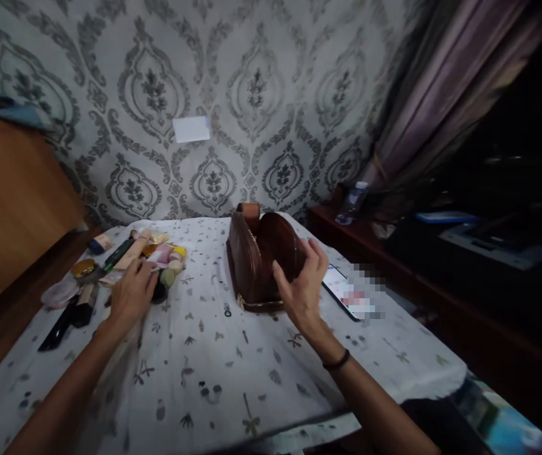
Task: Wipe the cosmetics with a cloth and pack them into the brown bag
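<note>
Around you: phone [345, 296], lit, right of the bag; bottle [352, 202], on the ledge [325, 223] beyond; cosmetics [160, 254], heaped at the left of the cloth [171, 392], black tube [58, 327] nearest you. Bag [245, 268]: brown, open, between your hands. Your left hand [131, 292]: fingers bent down among cosmetics, grip cannot be told. Your right hand [305, 287]: thumb and fingers spread at the bag's right side; contact unclear.

Head view, facing forward and down, near the table [226, 360]
</note>
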The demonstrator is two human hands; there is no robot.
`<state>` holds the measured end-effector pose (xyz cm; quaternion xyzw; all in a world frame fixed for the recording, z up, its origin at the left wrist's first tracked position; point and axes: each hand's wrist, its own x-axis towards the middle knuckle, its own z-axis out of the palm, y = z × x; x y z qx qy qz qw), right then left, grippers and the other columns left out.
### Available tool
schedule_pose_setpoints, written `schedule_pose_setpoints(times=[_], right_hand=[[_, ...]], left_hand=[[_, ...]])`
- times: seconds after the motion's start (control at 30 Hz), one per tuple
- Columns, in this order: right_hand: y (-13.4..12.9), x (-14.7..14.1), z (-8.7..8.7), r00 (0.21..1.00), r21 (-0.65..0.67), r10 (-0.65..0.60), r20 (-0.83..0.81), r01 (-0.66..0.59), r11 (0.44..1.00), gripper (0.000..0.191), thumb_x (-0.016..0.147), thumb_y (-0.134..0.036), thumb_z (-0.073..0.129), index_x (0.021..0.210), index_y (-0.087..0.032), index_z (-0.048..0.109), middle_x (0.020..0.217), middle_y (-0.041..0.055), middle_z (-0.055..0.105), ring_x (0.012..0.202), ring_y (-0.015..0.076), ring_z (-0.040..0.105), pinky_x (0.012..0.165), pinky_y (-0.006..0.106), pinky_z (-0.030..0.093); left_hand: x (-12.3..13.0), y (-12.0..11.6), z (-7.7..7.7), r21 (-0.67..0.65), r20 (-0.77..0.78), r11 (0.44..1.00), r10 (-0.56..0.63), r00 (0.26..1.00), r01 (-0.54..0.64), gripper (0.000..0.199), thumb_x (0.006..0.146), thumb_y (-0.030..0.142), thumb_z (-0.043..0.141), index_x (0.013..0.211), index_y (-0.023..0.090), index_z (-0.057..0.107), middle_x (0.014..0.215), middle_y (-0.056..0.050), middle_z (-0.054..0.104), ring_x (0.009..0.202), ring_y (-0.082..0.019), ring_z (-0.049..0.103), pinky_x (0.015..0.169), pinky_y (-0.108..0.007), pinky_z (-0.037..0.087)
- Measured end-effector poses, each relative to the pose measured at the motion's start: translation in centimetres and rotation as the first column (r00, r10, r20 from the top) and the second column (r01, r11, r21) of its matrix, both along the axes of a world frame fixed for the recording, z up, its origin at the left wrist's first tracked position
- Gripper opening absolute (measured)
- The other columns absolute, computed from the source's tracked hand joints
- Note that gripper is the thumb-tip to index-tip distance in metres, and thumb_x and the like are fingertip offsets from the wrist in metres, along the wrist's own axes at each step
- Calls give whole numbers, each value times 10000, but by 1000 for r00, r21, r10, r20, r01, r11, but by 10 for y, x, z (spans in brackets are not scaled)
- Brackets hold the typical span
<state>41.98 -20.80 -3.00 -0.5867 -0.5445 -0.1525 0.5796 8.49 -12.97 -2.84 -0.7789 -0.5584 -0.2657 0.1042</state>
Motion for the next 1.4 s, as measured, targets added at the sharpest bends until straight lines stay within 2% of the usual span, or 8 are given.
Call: schedule_pose_setpoints(times=[0.2,0.33,0.5,0.8,1.1,1.17,1.27,1.4], right_hand=[[18,35,-21,914,-195,58,-402,-147,970,688,822,-514,621,1361,-126,443,1323,198,578,1226,323,550,1087,537,426],[16,39,-22,892,-167,132,-432,-223,960,513,779,-285,537,1279,-170,513,1193,120,671,1100,283,614,1020,475,481],[15,53,-21,858,-119,301,-417,-380,917,541,716,-189,473,1252,-176,551,1167,87,687,1083,270,615,1007,437,480],[22,80,-21,858,-116,341,-383,-412,904,482,719,-190,504,1195,-192,583,1128,75,693,1049,267,608,980,436,485],[-11,62,-9,919,173,234,-318,-186,967,407,908,-353,615,1295,-237,565,1328,107,591,1259,278,553,1062,523,438],[-28,44,4,948,319,267,-172,-203,926,272,923,-281,604,1185,-224,646,1175,99,666,1140,260,617,1021,481,470],[-43,2,16,856,135,517,-29,-509,850,215,938,-155,554,1093,-237,679,890,39,721,816,177,676,776,324,545],[-18,-68,4,647,-155,755,-105,-761,630,194,924,-155,537,1051,-209,674,925,51,725,758,151,676,664,264,545]], left_hand=[[97,-36,2,-159,156,860,-463,873,485,282,1001,314,423,1203,233,604,1105,-52,658,962,-195,665,820,-308,544],[145,-15,30,-75,131,856,-500,856,511,526,978,221,391,1503,254,373,1242,-70,639,1103,-218,633,940,-346,515],[173,32,69,-253,4,776,-596,803,578,619,833,98,447,1426,274,480,1213,-57,673,1056,-243,648,923,-363,499],[184,24,66,-245,112,787,-558,822,567,587,810,111,485,1374,271,504,948,-8,694,821,-211,654,788,-316,491],[92,5,13,-71,106,910,-400,910,408,324,956,223,440,1219,204,629,1138,-86,673,1037,-235,642,941,-364,508],[52,11,7,-75,62,967,-240,969,245,306,950,227,445,1180,202,646,1185,-97,659,1111,-255,623,963,-378,500],[1,27,5,-123,37,992,23,999,-18,339,945,238,449,1225,186,634,1238,-122,643,1156,-278,608,979,-399,490],[-24,44,-3,-178,36,981,88,996,-80,362,950,392,519,1215,183,648,1242,-123,658,1177,-290,599,1015,-401,467]])
